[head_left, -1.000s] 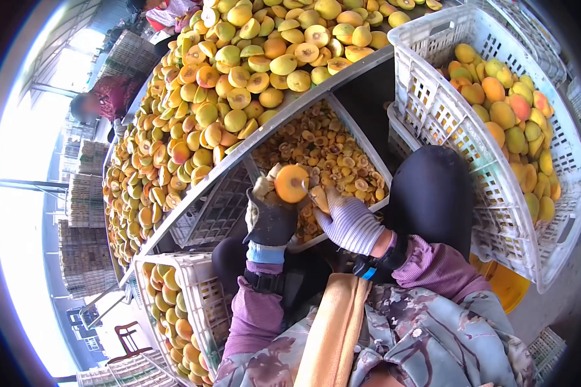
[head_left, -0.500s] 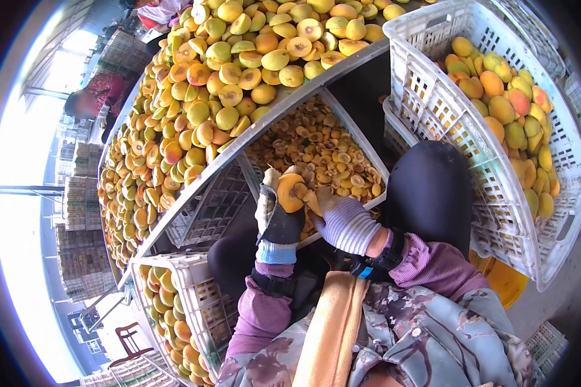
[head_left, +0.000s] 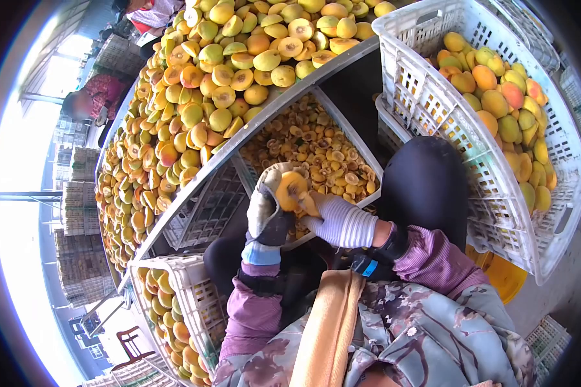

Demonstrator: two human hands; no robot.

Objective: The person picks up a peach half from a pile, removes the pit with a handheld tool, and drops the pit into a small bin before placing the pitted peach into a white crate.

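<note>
Far to the left of the hands, a person in a patterned top (head_left: 100, 97) stands at the long table (head_left: 252, 129). The table runs up and away from the hands and is heaped with halved yellow fruit (head_left: 200, 109). Below and left of the left hand, a white crate (head_left: 193, 290) holds more fruit. The left hand (head_left: 268, 216), in a dark and beige glove, grasps an orange fruit (head_left: 290, 189) at its fingertips, raised just above the near rim of the tray of pits (head_left: 316, 145) that lies right beyond both hands. The right hand (head_left: 343, 222), in a striped knit glove, touches the fruit's right side with curled fingers; whether it grips anything cannot be told. Right of it rises a dark-clad knee (head_left: 426, 187), then a tilted basket (head_left: 432, 109) of whole fruit.
</note>
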